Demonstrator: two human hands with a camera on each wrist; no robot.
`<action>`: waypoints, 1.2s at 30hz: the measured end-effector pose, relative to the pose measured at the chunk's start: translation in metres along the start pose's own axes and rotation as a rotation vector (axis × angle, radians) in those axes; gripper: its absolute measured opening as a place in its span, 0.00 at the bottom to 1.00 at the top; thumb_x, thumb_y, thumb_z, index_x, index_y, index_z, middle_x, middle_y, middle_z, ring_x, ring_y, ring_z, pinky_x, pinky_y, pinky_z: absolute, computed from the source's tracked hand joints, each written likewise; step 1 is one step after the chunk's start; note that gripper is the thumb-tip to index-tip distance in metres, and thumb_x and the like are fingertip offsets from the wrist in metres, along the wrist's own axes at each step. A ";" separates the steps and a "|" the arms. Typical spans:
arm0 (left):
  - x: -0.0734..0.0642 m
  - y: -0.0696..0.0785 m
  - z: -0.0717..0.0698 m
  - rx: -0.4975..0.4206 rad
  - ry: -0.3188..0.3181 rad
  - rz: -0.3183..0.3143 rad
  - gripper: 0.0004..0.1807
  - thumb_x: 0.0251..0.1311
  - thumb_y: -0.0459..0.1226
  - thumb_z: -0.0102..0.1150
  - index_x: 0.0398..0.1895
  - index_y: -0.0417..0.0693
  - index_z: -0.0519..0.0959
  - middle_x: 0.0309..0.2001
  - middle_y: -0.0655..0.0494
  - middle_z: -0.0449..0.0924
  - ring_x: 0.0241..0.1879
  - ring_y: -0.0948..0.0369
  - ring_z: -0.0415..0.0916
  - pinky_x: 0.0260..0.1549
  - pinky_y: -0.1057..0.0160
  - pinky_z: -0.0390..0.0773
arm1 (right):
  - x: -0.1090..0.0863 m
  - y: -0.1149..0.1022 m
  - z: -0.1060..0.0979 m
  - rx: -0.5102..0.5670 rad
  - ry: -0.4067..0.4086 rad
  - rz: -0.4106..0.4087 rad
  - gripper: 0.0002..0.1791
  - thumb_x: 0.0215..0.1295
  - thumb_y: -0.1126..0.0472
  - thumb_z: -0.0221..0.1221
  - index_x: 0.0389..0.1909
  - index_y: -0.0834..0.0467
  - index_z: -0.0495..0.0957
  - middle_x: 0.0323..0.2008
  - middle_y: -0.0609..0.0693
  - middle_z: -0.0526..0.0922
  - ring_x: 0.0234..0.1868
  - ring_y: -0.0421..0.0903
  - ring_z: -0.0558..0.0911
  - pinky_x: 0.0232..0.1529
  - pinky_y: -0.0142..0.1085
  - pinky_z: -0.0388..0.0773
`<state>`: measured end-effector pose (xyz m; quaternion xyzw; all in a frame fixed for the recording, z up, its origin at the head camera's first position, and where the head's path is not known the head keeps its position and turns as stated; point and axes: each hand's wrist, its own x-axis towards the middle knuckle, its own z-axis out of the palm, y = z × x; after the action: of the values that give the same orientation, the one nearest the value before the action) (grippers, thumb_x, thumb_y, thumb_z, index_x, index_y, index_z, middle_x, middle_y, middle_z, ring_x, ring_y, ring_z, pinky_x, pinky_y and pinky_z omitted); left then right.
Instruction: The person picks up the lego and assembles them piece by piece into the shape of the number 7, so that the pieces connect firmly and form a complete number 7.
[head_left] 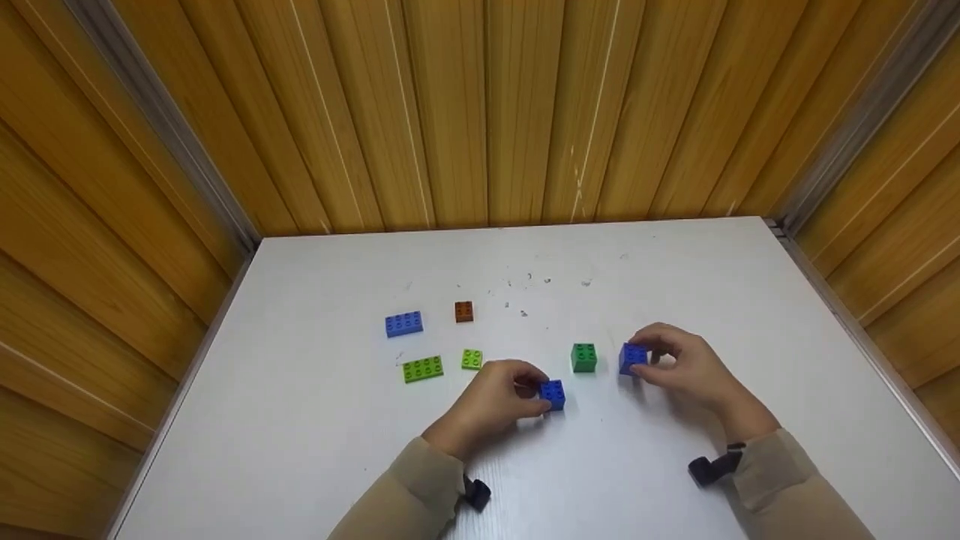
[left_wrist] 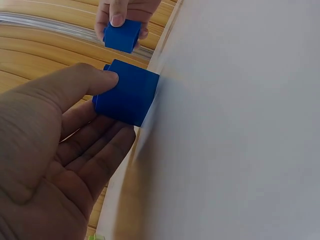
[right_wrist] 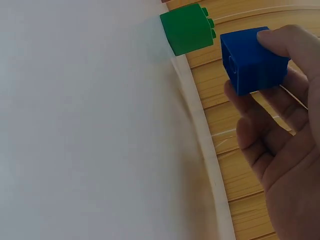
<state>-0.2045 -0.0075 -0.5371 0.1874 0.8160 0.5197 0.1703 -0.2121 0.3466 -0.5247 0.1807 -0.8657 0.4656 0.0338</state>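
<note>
My left hand (head_left: 498,396) pinches a dark blue toy building brick (head_left: 553,395) between thumb and fingers, low at the white table (head_left: 300,450). In the left wrist view that brick (left_wrist: 129,93) has its studs facing left, by the thumb. A second blue brick (head_left: 632,359) is pinched by my right hand (head_left: 686,367), farther right. The right wrist view shows this brick (right_wrist: 254,59) off the table, its hollow underside partly visible. Between the two hands, a little farther back, a tall green brick (head_left: 583,358) stands upright with studs on top, touched by neither hand.
Left of the hands lie a lighter blue brick (head_left: 404,324), a brown brick (head_left: 463,312), a long lime plate (head_left: 423,369) and a small lime plate (head_left: 472,359). Wood-patterned walls (head_left: 487,112) border the table. Dark marks (head_left: 523,313) dot its surface.
</note>
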 end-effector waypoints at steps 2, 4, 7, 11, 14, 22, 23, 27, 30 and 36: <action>-0.002 0.000 0.001 0.006 -0.012 -0.003 0.16 0.65 0.39 0.83 0.54 0.52 0.92 0.51 0.63 0.93 0.51 0.66 0.89 0.59 0.63 0.89 | -0.001 -0.002 0.003 0.042 0.020 -0.028 0.21 0.64 0.71 0.79 0.57 0.62 0.88 0.55 0.47 0.89 0.52 0.33 0.85 0.56 0.26 0.83; -0.003 0.000 0.002 0.009 -0.024 -0.002 0.16 0.64 0.40 0.84 0.54 0.54 0.92 0.51 0.64 0.93 0.51 0.67 0.88 0.60 0.63 0.89 | -0.001 -0.004 0.006 0.082 0.030 -0.049 0.22 0.64 0.74 0.78 0.58 0.64 0.87 0.55 0.44 0.88 0.53 0.33 0.85 0.57 0.24 0.83; -0.005 -0.001 0.004 0.017 -0.036 0.006 0.17 0.64 0.41 0.84 0.55 0.54 0.93 0.51 0.64 0.93 0.51 0.68 0.88 0.59 0.64 0.88 | -0.001 -0.008 0.010 0.122 0.020 -0.075 0.23 0.64 0.76 0.76 0.60 0.68 0.86 0.57 0.44 0.87 0.55 0.34 0.85 0.60 0.22 0.82; -0.007 -0.001 0.005 0.027 -0.050 0.030 0.17 0.64 0.40 0.83 0.55 0.52 0.92 0.52 0.63 0.93 0.50 0.68 0.88 0.59 0.65 0.88 | -0.001 -0.014 0.016 0.149 -0.013 -0.114 0.25 0.65 0.77 0.74 0.63 0.67 0.85 0.60 0.54 0.87 0.58 0.33 0.86 0.64 0.20 0.81; -0.007 -0.001 0.005 0.036 -0.053 0.031 0.17 0.64 0.40 0.83 0.55 0.53 0.92 0.52 0.64 0.92 0.50 0.69 0.88 0.59 0.65 0.88 | -0.002 -0.019 0.020 0.168 -0.036 -0.139 0.28 0.64 0.79 0.74 0.65 0.64 0.86 0.61 0.60 0.86 0.59 0.33 0.86 0.65 0.21 0.81; -0.008 -0.001 0.005 0.039 -0.054 0.035 0.17 0.65 0.40 0.83 0.55 0.53 0.92 0.53 0.63 0.92 0.52 0.67 0.89 0.60 0.64 0.88 | -0.005 -0.032 0.031 0.227 -0.081 -0.140 0.30 0.64 0.77 0.76 0.68 0.69 0.83 0.63 0.63 0.86 0.60 0.34 0.88 0.66 0.23 0.83; -0.007 -0.001 0.005 0.035 -0.055 0.036 0.16 0.65 0.40 0.83 0.55 0.53 0.93 0.53 0.63 0.92 0.51 0.67 0.89 0.60 0.64 0.88 | -0.005 -0.033 0.033 0.235 -0.085 -0.142 0.30 0.64 0.77 0.76 0.68 0.69 0.83 0.63 0.64 0.86 0.60 0.34 0.88 0.66 0.23 0.83; -0.007 -0.002 0.005 0.033 -0.057 0.049 0.17 0.65 0.40 0.83 0.55 0.52 0.93 0.52 0.62 0.93 0.51 0.67 0.89 0.59 0.66 0.88 | -0.007 -0.038 0.038 0.257 -0.100 -0.171 0.28 0.63 0.77 0.76 0.64 0.68 0.85 0.61 0.61 0.88 0.58 0.36 0.89 0.63 0.26 0.86; -0.007 -0.004 0.006 0.039 -0.058 0.059 0.17 0.65 0.39 0.83 0.55 0.51 0.92 0.53 0.62 0.93 0.51 0.68 0.88 0.59 0.66 0.88 | -0.007 -0.041 0.042 0.260 -0.106 -0.187 0.25 0.63 0.77 0.77 0.62 0.64 0.88 0.59 0.56 0.90 0.57 0.37 0.89 0.62 0.28 0.87; -0.007 -0.005 0.006 0.024 -0.057 0.073 0.17 0.65 0.39 0.83 0.55 0.52 0.92 0.52 0.61 0.93 0.51 0.68 0.89 0.60 0.65 0.88 | -0.008 -0.048 0.053 0.204 -0.106 -0.191 0.24 0.64 0.73 0.78 0.60 0.59 0.89 0.56 0.56 0.91 0.56 0.36 0.89 0.63 0.26 0.85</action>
<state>-0.1967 -0.0081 -0.5435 0.2339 0.8095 0.5103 0.1721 -0.1823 0.2820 -0.5183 0.2888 -0.7934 0.5356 0.0138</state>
